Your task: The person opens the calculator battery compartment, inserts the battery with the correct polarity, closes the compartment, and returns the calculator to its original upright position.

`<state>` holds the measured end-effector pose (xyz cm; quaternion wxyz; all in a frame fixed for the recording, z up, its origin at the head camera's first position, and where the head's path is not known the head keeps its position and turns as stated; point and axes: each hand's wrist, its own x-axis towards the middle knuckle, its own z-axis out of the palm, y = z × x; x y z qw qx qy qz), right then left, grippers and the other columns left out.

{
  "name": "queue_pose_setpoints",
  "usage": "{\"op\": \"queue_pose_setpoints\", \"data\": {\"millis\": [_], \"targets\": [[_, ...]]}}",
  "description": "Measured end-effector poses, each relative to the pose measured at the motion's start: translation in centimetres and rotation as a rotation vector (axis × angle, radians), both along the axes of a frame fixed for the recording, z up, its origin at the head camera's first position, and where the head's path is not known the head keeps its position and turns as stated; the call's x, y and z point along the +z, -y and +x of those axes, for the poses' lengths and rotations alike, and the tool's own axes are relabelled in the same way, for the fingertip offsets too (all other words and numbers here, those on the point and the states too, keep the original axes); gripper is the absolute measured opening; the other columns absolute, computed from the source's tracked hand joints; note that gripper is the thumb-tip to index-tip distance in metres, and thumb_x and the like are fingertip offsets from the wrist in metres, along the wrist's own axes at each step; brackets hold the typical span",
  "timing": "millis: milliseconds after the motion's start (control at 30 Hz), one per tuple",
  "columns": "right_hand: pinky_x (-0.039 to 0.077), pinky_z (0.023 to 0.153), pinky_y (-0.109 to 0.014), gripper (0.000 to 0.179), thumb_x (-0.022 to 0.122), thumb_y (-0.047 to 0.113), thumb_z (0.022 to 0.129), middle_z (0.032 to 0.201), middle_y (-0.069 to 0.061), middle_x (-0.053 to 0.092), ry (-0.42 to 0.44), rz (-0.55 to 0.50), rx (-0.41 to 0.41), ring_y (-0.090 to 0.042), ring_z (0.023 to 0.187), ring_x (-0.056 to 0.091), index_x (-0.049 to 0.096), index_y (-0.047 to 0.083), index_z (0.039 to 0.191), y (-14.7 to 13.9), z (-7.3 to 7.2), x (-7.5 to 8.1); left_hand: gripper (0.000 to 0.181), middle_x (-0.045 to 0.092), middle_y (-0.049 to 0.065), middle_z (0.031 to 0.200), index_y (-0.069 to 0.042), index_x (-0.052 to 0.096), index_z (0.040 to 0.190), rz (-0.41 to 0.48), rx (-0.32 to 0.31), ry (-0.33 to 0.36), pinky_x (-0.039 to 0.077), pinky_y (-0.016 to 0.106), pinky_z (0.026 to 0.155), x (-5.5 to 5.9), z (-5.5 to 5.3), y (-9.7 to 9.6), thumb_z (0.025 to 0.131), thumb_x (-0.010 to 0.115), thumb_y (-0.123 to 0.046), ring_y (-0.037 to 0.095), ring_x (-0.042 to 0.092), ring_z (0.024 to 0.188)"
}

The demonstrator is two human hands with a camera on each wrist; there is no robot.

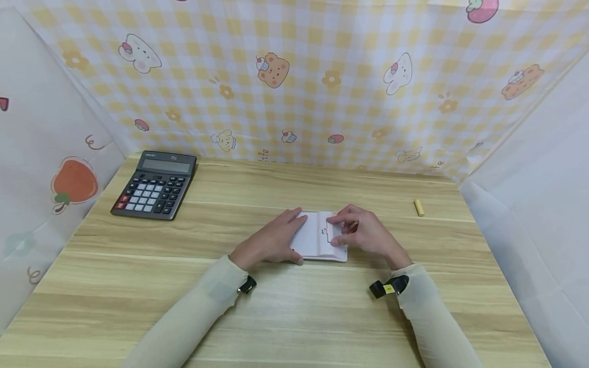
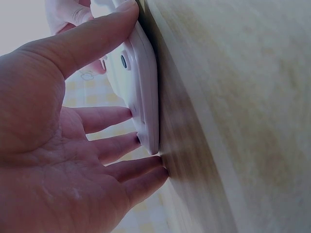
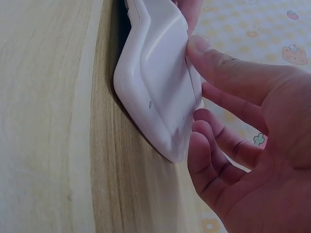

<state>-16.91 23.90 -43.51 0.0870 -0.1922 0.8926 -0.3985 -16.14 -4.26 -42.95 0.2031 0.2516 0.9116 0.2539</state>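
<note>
- Table (image 1: 276,317): wood-grain top, everything sits on it.
- Dark calculator (image 1: 156,186): far left corner, keys up, well apart from both hands.
- Left hand (image 1: 271,240): fingers spread, nearly straight; thumb at the near edge of the white device, fingers at its left end and far edge. Looks like it's steadying.
- Right hand (image 1: 368,232): thumb and index finger pinching across the panel, other fingers curled in beside the device's right end.
- White device (image 1: 309,237): mid-table, flat between the hands, back side up by the look of it. Long axis seems to run left to right; exact left end hidden by the left hand. Raised band (image 1: 325,249) crosses it near the right, so the thicker end points right.
- Panel (image 1: 334,232): dark-outlined, set at the thicker end. Step in hand, my read: working this panel; can't tell if coming off or going on. Next move probably calls for left hand holding firm, right hand shifting the panel squarely, without tilting the device.
- Yellow cylinder (image 1: 419,207): battery-like, lying on its side right of the right hand, untouched.
</note>
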Motion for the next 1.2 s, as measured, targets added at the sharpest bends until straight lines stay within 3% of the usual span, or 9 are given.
{"op": "queue_pose_setpoints", "data": {"millis": [233,1200], "targets": [[0.057,0.079,-0.032,0.043,0.099,0.014,0.084,0.117,-0.001,0.071,-0.037,0.022,0.006,-0.021,0.093,0.066,0.086,0.014,0.125,-0.07,-0.06,-0.02,0.109,0.017,0.011,0.183,-0.008,0.034,0.173,-0.003,-0.001,0.001,0.023,0.05,0.133,0.02,0.02,-0.01,0.087,0.097,-0.029,0.034,0.015,0.168],[0.052,0.074,-0.031,0.042,0.098,0.013,0.085,0.112,-0.003,0.071,-0.043,0.023,0.019,-0.023,0.091,0.063,0.085,0.013,0.126,-0.19,0.01,0.02,0.108,0.017,0.011,0.183,-0.008,0.034,0.173,0.007,0.007,0.004,0.022,0.051,0.133,0.06,0.07,-0.13,0.088,0.097,-0.028,0.034,0.015,0.168]]}}
